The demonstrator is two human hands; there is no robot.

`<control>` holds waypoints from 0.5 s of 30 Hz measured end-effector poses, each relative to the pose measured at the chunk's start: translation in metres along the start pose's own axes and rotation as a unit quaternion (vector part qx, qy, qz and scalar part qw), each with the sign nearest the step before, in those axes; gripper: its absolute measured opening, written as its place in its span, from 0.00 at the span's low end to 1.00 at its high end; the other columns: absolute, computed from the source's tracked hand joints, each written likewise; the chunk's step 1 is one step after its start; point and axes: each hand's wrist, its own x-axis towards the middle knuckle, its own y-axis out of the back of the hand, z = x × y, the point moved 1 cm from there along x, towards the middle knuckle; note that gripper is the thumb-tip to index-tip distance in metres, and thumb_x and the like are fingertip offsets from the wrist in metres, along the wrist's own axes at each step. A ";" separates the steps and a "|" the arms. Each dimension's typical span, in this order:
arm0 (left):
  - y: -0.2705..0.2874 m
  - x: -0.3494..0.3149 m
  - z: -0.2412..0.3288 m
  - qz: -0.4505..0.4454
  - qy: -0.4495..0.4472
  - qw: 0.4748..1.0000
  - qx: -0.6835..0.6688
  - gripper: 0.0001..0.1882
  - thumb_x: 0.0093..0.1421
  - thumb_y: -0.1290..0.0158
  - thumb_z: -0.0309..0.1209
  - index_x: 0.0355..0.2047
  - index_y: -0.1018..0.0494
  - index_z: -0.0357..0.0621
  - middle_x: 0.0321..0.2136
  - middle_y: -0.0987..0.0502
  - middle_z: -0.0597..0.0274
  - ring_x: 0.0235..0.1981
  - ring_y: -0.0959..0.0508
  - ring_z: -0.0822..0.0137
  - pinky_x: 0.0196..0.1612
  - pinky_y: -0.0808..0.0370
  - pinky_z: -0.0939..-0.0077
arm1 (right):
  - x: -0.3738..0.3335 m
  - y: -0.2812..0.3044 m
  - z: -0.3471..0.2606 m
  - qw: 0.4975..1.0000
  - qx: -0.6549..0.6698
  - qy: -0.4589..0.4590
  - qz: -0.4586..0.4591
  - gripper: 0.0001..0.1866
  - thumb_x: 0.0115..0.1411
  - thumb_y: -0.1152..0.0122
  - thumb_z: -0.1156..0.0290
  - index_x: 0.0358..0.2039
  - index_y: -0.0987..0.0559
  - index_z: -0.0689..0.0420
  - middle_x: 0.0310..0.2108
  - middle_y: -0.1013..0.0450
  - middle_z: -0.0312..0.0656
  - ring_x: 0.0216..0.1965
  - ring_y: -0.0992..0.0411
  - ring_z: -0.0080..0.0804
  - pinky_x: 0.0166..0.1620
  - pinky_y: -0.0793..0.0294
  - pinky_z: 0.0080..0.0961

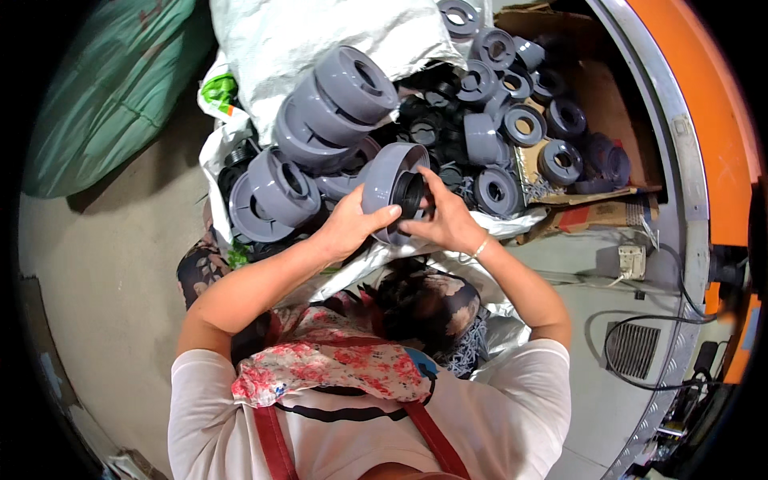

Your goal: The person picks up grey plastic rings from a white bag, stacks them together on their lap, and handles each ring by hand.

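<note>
In front of me my left hand grips a round grey plastic part from its left side, thumb across its lower rim. The part is tilted, its opening facing right. A black plastic ring sits in that opening. My right hand has its fingers and thumb closed around the ring; how firmly it is seated I cannot tell. Just beyond, a leaning stack of larger grey parts rests on the heap. More grey parts lie left of my hands.
A white woven sack spreads under the heap, with loose black rings in it. To the right, a cardboard box holds several grey parts. A green sack stands far left. A black cable loops over the floor near orange machinery.
</note>
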 end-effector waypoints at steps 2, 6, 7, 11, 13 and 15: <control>-0.002 0.000 -0.002 0.018 -0.031 0.979 0.200 0.37 0.52 0.43 0.35 0.58 0.48 0.36 0.49 0.33 0.54 0.49 0.33 0.66 0.52 0.36 0.74 | 0.007 0.000 0.024 0.920 0.296 -0.215 -0.144 0.38 0.51 0.45 0.43 0.42 0.33 0.73 0.24 0.27 0.52 0.22 0.26 0.36 0.25 0.26 0.23; 0.002 0.012 0.003 -0.045 -0.196 0.780 0.593 0.45 0.47 0.41 0.35 0.60 0.53 0.37 0.56 0.43 0.43 0.59 0.44 0.50 0.60 0.48 0.62 | 0.036 0.017 0.077 0.987 0.074 -0.142 0.018 0.34 0.61 0.62 0.44 0.28 0.25 0.68 0.19 0.27 0.51 0.15 0.29 0.36 0.22 0.29 0.25; 0.004 0.017 0.005 -0.093 -0.220 0.676 0.697 0.44 0.46 0.40 0.35 0.59 0.51 0.37 0.57 0.43 0.44 0.60 0.47 0.49 0.61 0.50 0.59 | 0.047 0.024 0.104 0.981 0.026 -0.095 0.167 0.25 0.57 0.48 0.52 0.30 0.25 0.68 0.22 0.26 0.48 0.21 0.28 0.34 0.29 0.29 0.27; 0.012 0.020 -0.014 -0.139 -0.167 0.696 0.684 0.40 0.46 0.40 0.36 0.57 0.45 0.36 0.56 0.42 0.48 0.61 0.47 0.52 0.62 0.52 0.55 | 0.088 0.084 0.191 0.886 -0.213 -0.174 0.373 0.40 0.41 0.31 0.56 0.49 0.35 0.67 0.47 0.35 0.59 0.48 0.35 0.51 0.51 0.37 0.36; 0.010 0.021 -0.016 -0.159 -0.173 0.729 0.643 0.36 0.49 0.42 0.35 0.56 0.43 0.36 0.56 0.40 0.49 0.61 0.46 0.52 0.61 0.51 0.54 | 0.100 0.097 0.224 0.868 -0.233 -0.211 0.383 0.50 0.37 0.29 0.56 0.55 0.44 0.68 0.50 0.38 0.61 0.52 0.38 0.52 0.54 0.39 0.35; 0.011 0.023 -0.014 -0.145 -0.192 0.739 0.629 0.34 0.50 0.43 0.33 0.56 0.42 0.37 0.55 0.39 0.49 0.60 0.44 0.52 0.61 0.49 0.55 | 0.107 0.095 0.248 0.880 -0.217 -0.252 0.339 0.53 0.35 0.28 0.57 0.56 0.46 0.68 0.50 0.37 0.61 0.52 0.38 0.52 0.54 0.38 0.34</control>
